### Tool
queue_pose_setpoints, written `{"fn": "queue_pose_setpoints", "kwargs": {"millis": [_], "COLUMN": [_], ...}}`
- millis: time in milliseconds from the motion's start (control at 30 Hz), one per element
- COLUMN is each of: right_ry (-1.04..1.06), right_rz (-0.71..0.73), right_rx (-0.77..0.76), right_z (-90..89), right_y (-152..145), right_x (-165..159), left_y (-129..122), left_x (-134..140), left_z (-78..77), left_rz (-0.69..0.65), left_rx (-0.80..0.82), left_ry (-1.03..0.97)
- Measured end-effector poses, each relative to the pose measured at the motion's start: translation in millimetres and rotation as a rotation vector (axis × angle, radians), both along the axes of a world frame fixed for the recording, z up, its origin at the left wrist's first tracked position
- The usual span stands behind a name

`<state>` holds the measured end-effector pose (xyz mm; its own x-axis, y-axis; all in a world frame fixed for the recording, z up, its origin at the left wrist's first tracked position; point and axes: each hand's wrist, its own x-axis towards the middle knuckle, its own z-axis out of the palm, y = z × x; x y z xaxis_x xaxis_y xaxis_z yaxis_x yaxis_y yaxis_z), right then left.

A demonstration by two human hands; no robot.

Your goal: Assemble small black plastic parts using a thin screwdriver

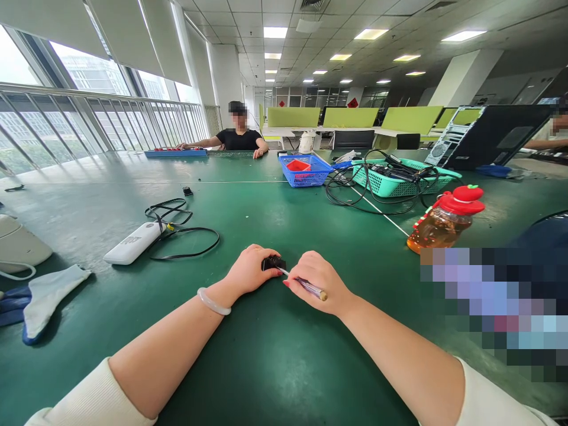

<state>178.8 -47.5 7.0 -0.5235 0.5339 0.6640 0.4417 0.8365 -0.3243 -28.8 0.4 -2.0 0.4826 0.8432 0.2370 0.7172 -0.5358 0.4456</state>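
Fingers of my left hand [251,269] are closed round a small black part [273,262], held on or just above the green table [275,367]; its exact kind I cannot make out. My right hand [317,278] grips a screwdriver [313,289] with a see-through, brownish handle. Its thin metal shaft points left and its tip meets or nearly meets the black part, close to my left thumb. Both hands are near each other at the middle of the table. A pale bangle [213,302] circles my left wrist.
Left of my hands lie a white power bank [135,242] with a black cable [184,257] and a glove [53,299]. Farther off are a blue basket [306,177], a green basket [386,188] of cables, a red-lidded bottle [444,222] and a seated person [239,139].
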Motion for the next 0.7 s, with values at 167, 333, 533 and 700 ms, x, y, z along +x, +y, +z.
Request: {"fn": "queue_pose_setpoints", "kwargs": {"millis": [167, 333, 533, 700], "right_ry": [-0.141, -0.243, -0.093, -0.005], "right_rz": [0.014, -0.012, -0.064, -0.100], "right_rx": [0.102, 0.197, 0.176, 0.108], "right_z": [-4.8, -4.5, 0.4, 0.3], "right_y": [2.2, 1.3, 0.8, 1.6], "right_x": [-2.8, -4.5, -2.2, 0.0], "left_y": [-0.7, -2.6, -1.3, 0.5], "left_x": [1.2, 2.3, 1.8, 0.4], "left_z": [1.3, 3.0, 2.2, -1.3], "left_rz": [-0.002, 0.023, 0.023, 0.036], "left_rx": [-0.015, -0.040, -0.032, -0.040], "left_ry": [-0.003, -0.002, -0.021, -0.026]}}
